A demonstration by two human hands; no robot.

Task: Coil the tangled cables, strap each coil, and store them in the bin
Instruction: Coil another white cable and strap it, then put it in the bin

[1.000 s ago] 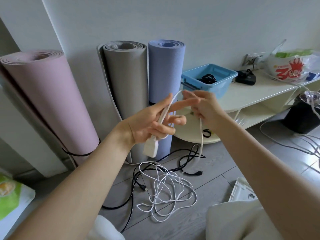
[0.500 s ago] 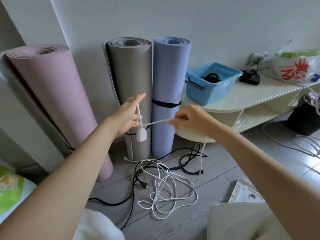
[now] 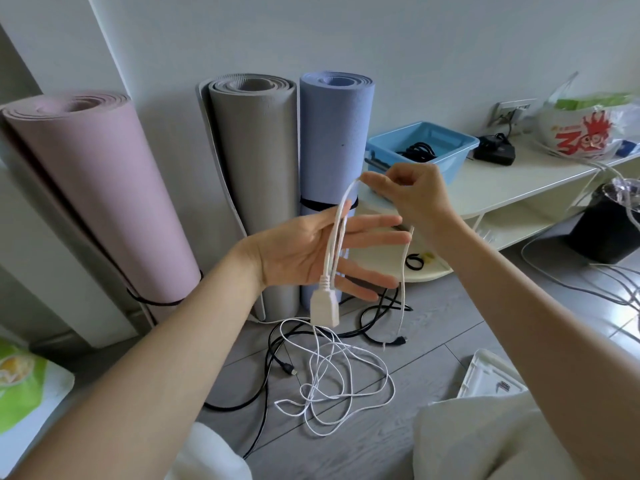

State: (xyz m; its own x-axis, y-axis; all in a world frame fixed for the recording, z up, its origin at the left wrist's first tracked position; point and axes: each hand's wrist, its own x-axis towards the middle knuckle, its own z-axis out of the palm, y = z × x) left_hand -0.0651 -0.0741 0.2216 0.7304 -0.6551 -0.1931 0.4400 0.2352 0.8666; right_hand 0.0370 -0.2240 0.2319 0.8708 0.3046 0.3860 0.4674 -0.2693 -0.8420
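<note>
My right hand (image 3: 412,199) pinches a loop of the white cable (image 3: 337,230) at its top. The loop hangs down across my left hand (image 3: 311,254), which is spread flat, palm up, behind it. The cable's white plug (image 3: 324,308) dangles below the left fingers. The rest of the white cable lies tangled on the floor (image 3: 332,386), mixed with a black cable (image 3: 270,368). A blue bin (image 3: 453,157) on the low shelf holds a black coil (image 3: 417,150).
Three rolled mats, pink (image 3: 90,188), grey (image 3: 256,174) and blue (image 3: 332,133), stand against the wall. A black adapter (image 3: 495,152) and a plastic bag (image 3: 588,133) sit on the shelf (image 3: 519,192). More cables trail on the right floor by a black box (image 3: 602,230).
My right hand has lifted the cable loop upward. My left hand has opened flat, and the plug now hangs lower in front of it.
</note>
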